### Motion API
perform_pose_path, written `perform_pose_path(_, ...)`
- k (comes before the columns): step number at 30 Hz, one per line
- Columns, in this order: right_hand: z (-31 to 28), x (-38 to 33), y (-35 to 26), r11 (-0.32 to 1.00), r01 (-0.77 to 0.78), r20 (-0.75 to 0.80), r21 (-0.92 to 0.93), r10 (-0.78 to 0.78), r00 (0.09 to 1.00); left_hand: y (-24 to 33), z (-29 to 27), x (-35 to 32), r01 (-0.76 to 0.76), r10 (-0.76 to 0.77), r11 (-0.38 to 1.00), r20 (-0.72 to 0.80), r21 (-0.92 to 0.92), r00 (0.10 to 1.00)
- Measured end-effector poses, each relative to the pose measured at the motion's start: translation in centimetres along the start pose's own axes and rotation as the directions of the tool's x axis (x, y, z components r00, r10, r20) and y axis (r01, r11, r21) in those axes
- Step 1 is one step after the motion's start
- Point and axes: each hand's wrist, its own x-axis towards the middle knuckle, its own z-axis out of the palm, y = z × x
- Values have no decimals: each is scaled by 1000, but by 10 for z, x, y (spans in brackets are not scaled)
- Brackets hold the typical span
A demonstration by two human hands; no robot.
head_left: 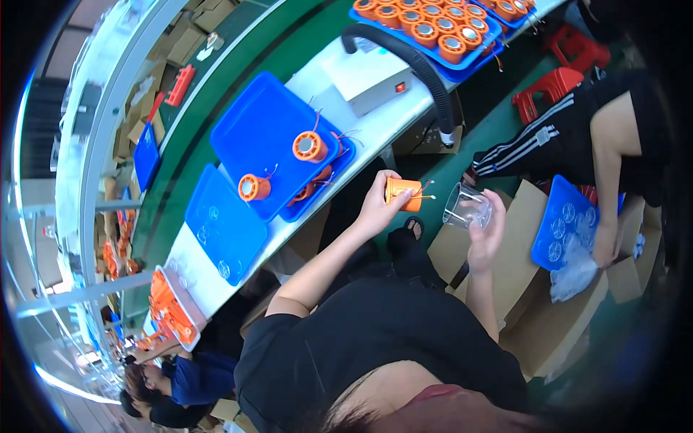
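My left hand (376,210) grips an orange cylindrical housing (398,194), with thin wires sticking out of its right side. Held in my right hand (488,236) is a clear plastic cup (458,208), tilted so that its wide side faces the housing. A small gap separates the two parts, both in the air in front of my body. To the left, on the white table, a blue tray (249,123) carries two orange housings (310,146) with round metal centres and loose wires.
Beside that tray, another blue tray (202,180) holds clear round pieces. A white machine (368,76) with a black hose (426,65) stands farther along. Orange housings fill far trays (491,32). Cardboard boxes (520,216) and a co-worker's arm (608,166) are at right.
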Motion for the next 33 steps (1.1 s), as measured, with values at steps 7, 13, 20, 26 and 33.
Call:
perform_pose_path(7, 54, -13, -46, 765, 432, 350, -477, -285, 892, 27, -37, -39, -285, 330, 909, -111, 304, 937)
perform_pose_path(13, 74, -13, -43, 808, 306, 370, -504, -117, 921, 32, -58, -61, -433, 445, 885, -38, 171, 895)
perform_pose_path(20, 87, -20, -44, 967, -247, 443, -66, 250, 861, 32, -72, -78, -547, 548, 837, -29, 23, 836)
perform_pose_path(26, 93, -28, -53, 939, -36, 425, -342, 189, 885, 34, -78, -87, -671, 672, 724, 53, 163, 738)
perform_pose_path(33, 96, -29, -54, 953, -228, 455, -197, 295, 840, 37, -86, -95, -760, 755, 620, 112, 195, 646)
